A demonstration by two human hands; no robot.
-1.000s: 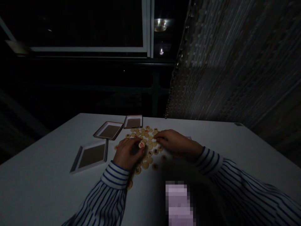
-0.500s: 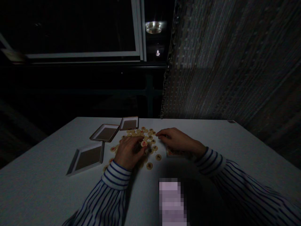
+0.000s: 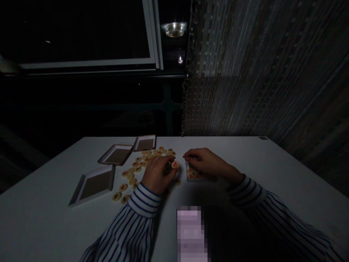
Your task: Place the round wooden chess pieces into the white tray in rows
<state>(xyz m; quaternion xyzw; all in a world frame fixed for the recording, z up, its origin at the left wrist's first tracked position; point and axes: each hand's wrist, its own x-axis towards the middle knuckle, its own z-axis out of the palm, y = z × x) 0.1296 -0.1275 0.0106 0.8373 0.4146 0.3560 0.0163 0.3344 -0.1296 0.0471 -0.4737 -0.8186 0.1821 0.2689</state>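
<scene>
Between thumb and fingers my left hand [image 3: 156, 174] pinches a round Chinese chess piece [image 3: 175, 165] with a red character facing up. Beneath and left of that hand lie several scattered Chinese chess pieces [image 3: 132, 181], some marked red or black, others showing a plain face. My right hand [image 3: 212, 163] hovers over a shallow box [image 3: 187, 178] holding red-marked pieces in its near left part. Its fingers curve loosely, with a gap at the thumb and nothing visible in them. The hand hides much of the box.
On the white table [image 3: 49, 185], left of the pieces, stand a white-rimmed tray [image 3: 112, 179] and two brown-edged lids [image 3: 101, 160]. A blurred pinkish object [image 3: 191, 233] lies near the front edge. A bead curtain [image 3: 231, 72] and a dark window are beyond.
My left hand has carried the red-marked piece right, closer to my right hand and the box. The right hand has shifted slightly, and more of the box's pieces show. The view has turned a little right.
</scene>
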